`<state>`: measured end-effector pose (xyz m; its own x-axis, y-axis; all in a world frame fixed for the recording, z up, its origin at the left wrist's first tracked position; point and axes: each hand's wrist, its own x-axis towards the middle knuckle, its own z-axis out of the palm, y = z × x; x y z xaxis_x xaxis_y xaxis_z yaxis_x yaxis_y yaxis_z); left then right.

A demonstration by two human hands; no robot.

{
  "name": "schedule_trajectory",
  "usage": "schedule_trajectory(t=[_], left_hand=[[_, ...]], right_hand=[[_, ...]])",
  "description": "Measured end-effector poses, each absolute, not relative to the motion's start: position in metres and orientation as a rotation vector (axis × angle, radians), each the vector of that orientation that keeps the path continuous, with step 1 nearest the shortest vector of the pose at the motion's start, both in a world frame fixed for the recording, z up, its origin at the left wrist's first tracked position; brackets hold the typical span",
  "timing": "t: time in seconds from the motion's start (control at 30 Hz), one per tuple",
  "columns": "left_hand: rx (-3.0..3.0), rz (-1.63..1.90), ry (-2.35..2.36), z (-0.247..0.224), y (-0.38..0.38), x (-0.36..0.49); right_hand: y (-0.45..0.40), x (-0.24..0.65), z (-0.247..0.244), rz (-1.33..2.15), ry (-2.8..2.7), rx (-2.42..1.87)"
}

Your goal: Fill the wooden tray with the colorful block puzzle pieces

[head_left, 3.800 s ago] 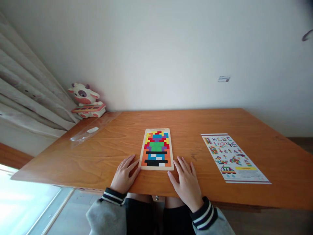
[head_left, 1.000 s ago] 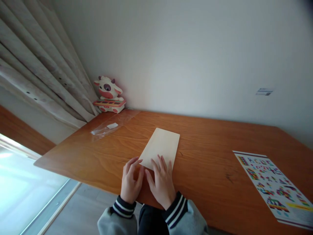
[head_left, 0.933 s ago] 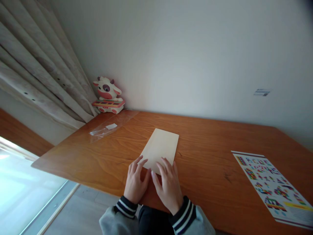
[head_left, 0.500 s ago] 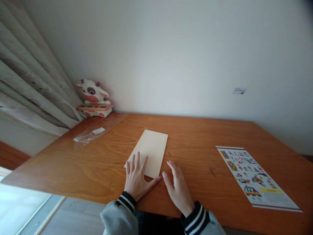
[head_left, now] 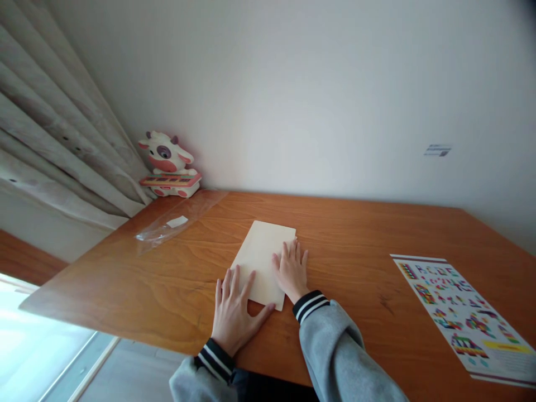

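Note:
A flat cream-coloured rectangular board or sheet (head_left: 262, 254) lies on the wooden table (head_left: 347, 245) in front of me. My left hand (head_left: 237, 312) rests at its lower left corner, fingers spread, with the thumb along its near edge. On its right side lies my right hand (head_left: 292, 271), palm down with the fingers apart, covering part of the right edge. Neither hand grips anything.
A printed sheet with colourful pictures (head_left: 464, 318) lies at the right. A clear plastic bag with a white label (head_left: 177, 221) is at the back left, before a cow toy with a keyboard (head_left: 170, 164). A curtain (head_left: 62, 139) hangs at the left.
My right hand has moved forward from the bare table onto the right part of the cream board. My left hand stays at the near left corner. The view has shifted slightly.

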<state>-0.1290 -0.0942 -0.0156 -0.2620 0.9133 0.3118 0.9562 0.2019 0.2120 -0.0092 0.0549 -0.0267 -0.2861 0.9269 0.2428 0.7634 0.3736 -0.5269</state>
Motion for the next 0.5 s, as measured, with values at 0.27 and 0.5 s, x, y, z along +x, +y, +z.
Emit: schedule_trajectory(t=[0.27,0.5], left_hand=[[-1.787,-0.536,-2.382,-0.012,-0.098,-0.178],[-1.807,-0.574,-2.392,-0.008,-0.102,-0.198]], right_hand=[[0.061,-0.065,-0.026,0.497,-2.131,-1.323],[0.067,-0.068,-0.024,0.696,-1.963,-1.113]])
